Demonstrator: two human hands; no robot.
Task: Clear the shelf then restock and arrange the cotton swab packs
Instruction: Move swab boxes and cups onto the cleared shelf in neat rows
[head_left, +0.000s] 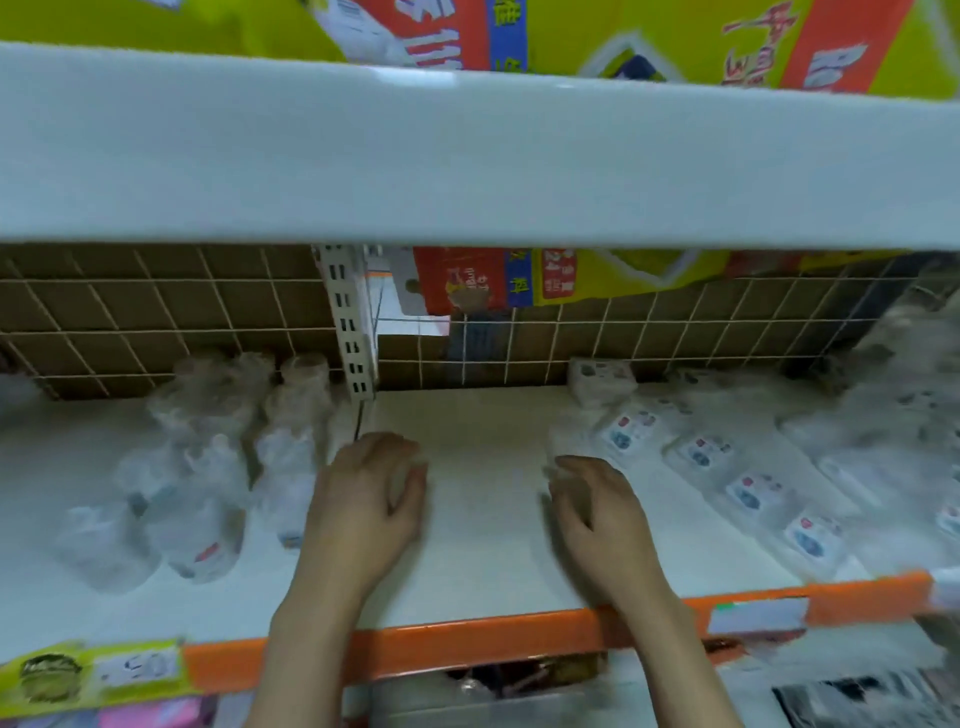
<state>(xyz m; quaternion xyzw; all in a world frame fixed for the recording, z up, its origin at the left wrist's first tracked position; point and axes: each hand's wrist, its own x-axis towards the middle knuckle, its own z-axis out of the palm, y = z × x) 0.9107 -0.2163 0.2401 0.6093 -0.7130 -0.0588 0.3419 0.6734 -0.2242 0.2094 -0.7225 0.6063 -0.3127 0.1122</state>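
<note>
Trouble looks likeliest at the right hand (597, 514), whose loosely curled fingers hold nothing beside the flat cotton swab packs (701, 452) lined along the shelf (483, 519): a careless sweep could scatter that row. Left hand (363, 509) hovers equally relaxed near clear bags (197, 499).

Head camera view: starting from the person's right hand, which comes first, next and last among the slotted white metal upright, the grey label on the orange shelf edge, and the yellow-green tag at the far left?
From the right hand:
1. Grey label on the orange shelf edge, lower right, nearest.
2. Slotted white metal upright, up and left, at the shelf back.
3. Yellow-green tag, far left on the shelf edge, farthest.
</note>
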